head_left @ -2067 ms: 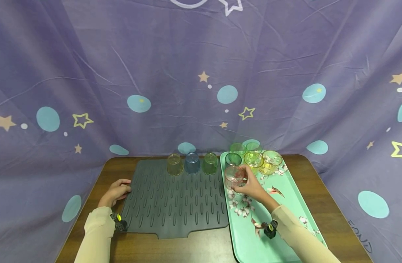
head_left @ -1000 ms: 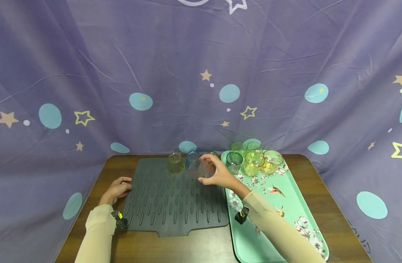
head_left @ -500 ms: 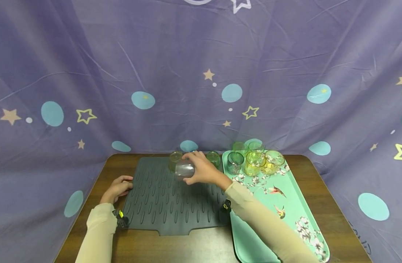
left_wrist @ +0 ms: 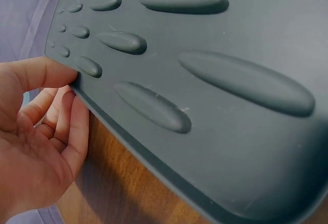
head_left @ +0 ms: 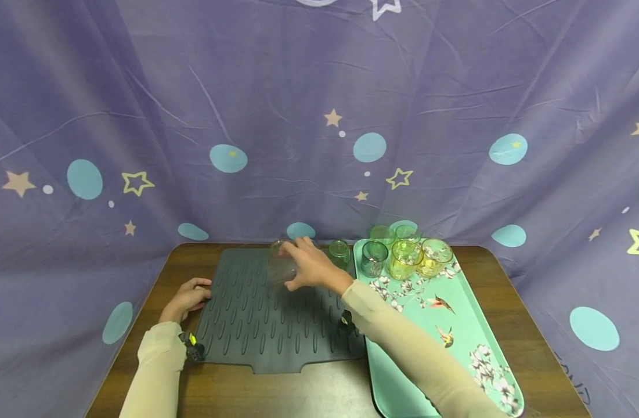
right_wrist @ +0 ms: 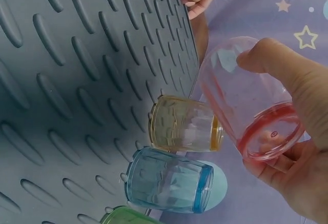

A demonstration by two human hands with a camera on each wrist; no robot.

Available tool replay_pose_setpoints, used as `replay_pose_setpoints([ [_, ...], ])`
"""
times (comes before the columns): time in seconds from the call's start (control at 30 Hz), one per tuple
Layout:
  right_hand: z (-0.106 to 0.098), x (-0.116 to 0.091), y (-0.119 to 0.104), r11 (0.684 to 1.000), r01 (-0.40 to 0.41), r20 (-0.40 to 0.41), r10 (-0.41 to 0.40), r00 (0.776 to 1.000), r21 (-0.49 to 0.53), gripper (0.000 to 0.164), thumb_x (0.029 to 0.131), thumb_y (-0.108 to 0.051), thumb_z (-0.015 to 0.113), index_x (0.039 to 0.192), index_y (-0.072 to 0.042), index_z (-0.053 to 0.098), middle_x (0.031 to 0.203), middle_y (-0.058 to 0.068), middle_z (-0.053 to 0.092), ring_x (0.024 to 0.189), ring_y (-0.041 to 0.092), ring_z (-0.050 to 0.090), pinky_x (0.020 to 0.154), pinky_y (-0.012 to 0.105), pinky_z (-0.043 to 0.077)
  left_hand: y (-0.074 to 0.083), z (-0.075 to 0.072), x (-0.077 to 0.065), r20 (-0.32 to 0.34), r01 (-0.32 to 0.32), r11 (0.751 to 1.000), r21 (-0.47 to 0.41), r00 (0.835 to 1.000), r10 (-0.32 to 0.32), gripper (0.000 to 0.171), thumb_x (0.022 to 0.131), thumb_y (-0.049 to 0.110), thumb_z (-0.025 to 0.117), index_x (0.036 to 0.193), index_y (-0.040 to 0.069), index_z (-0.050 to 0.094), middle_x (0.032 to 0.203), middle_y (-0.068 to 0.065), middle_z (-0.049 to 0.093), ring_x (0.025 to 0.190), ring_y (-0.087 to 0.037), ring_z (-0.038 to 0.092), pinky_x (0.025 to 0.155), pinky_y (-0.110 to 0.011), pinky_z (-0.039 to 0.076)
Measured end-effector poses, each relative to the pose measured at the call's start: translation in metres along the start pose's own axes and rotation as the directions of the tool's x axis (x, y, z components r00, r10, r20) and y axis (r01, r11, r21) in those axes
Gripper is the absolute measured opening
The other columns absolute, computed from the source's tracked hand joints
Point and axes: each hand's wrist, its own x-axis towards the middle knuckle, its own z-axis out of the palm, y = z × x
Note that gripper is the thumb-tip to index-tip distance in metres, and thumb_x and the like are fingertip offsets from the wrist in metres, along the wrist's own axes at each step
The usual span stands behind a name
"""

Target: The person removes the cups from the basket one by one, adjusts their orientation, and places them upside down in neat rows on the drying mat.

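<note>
My right hand [head_left: 311, 268] grips a clear pink drinking glass [right_wrist: 225, 98] over the back of the dark grey drying mat [head_left: 277, 334]. In the right wrist view the glass tilts, its thick red base turned away from the mat. Beside it, a yellow glass [right_wrist: 179, 124] and a blue glass [right_wrist: 166, 180] stand upside down on the mat; a green glass [head_left: 339, 254] stands to their right. The blue one is mostly hidden behind my right hand in the head view. My left hand [head_left: 188, 299] pinches the mat's left edge, thumb and fingers at the rim [left_wrist: 110, 121].
A mint-green tray [head_left: 397, 386] with flowers and birds lies to the right of the mat. At its back stand a dark green glass [head_left: 374, 260], yellow glasses [head_left: 405, 261] and pale green ones. A purple curtain [head_left: 277, 116] hangs behind the wooden table [head_left: 235, 392].
My right hand has lifted the pink glass off the tray, carried it left over the mat and turned it over. My left hand has stayed at the mat's edge.
</note>
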Motion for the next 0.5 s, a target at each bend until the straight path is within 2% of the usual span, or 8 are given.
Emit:
replay_pose_setpoints([
  [0.3,0.003,0.011,-0.01,0.998,-0.019,0.053,0.023,0.998,-0.066,0.064,0.076,-0.033,0.089,0.133,-0.02,0.062,0.123,0.005,0.055,0.102,0.019,0.041,0.072,0.031,0.045,-0.001,-0.001,0.001,0.008,-0.001,1.0,0.012,1.0,0.001,0.049,0.094,0.004,0.055,0.14,-0.007,0.041,0.094,-0.001,0.057,0.095,-0.018,0.055,0.089,-0.04,0.054],
  [0.5,0.009,0.019,-0.016,0.993,-0.007,0.089,0.018,0.996,-0.119,0.064,0.077,-0.033,0.088,0.134,-0.019,0.064,0.136,0.008,0.054,0.113,0.021,0.043,0.083,0.032,0.051,0.0,0.0,0.001,0.011,-0.008,1.0,0.009,1.0,0.008,0.051,0.094,0.004,0.056,0.141,-0.008,0.04,0.094,-0.001,0.057,0.094,-0.018,0.055,0.089,-0.039,0.054],
])
